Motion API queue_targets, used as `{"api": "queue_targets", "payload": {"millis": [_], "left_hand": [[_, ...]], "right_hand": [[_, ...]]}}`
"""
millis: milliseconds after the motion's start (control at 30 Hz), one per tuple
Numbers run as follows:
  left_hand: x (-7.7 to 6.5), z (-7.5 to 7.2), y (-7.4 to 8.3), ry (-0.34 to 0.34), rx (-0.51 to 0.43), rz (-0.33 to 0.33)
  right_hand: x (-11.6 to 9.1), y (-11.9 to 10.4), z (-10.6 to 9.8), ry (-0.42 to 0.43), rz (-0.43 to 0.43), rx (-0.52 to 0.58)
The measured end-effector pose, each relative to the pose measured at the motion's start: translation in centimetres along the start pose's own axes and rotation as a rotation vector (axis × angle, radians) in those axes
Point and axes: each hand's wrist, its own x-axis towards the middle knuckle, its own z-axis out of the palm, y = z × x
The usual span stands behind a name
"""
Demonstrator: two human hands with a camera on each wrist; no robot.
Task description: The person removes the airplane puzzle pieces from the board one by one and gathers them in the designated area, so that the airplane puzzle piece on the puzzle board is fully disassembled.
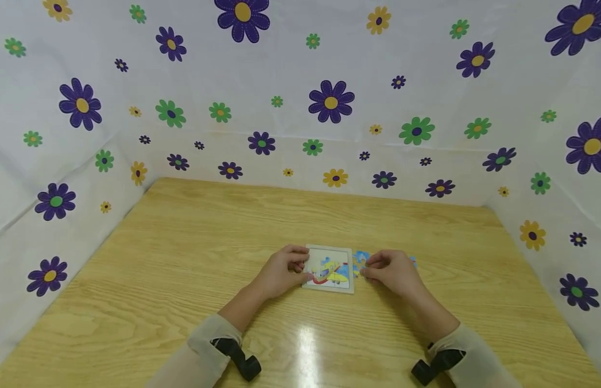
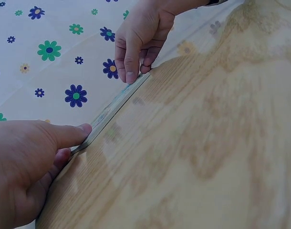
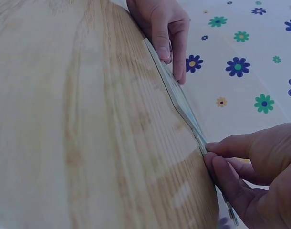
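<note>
From my end of the link I see both hands low over the desk (image 1: pixel 184 258), well apart, with the board (image 1: pixel 351 272) between them. My left hand (image 1: pixel 286 270) is clamped on the board's near side, its thumb over the rim and the other fingers bent at the edge. The board lies flat on the desk, pale-rimmed, and inside it I make out a yellow plane (image 1: pixel 335 275) with red and blue parts, the upper area on the left hand's side showing pale. My right hand (image 1: pixel 395 272) has its thumb and forefinger together, pinching one of the blue and yellow pieces (image 1: pixel 361 256) just beside the board; the fingers cover so much that I cannot tell its outline. More blue (image 1: pixel 414 262) peeks out on the far side of the right hand. Light sleeves (image 1: pixel 198 350) cover both forearms, and a black mount (image 1: pixel 244 364) sits at each wrist. A streak of glare (image 1: pixel 307 350) shines on the desk between the forearms, and beyond the hands rises a white cloth (image 1: pixel 281 64) printed with purple, green and yellow flowers.
</note>
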Motion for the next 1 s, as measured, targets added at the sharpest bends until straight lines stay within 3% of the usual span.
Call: {"api": "queue_targets", "payload": {"millis": [200, 467, 667, 1000], "left_hand": [[0.0, 0.0, 0.0, 0.002, -0.001, 0.011], [-0.1, -0.1, 0.0, 0.004, 0.003, 0.013], [-0.2, 0.0, 0.2, 0.000, -0.004, 0.021], [-0.1, -0.2, 0.0, -0.005, -0.009, 0.024]], "right_hand": [[0.1, -0.3, -0.3, -0.040, -0.010, 0.051], [0.5, -1.2, -0.6, -0.058, -0.026, 0.018], [1.0, -1.6, 0.1, -0.126, -0.031, 0.087], [1.7, -2.3, 1.4, -0.169, -0.025, 0.056]]}}
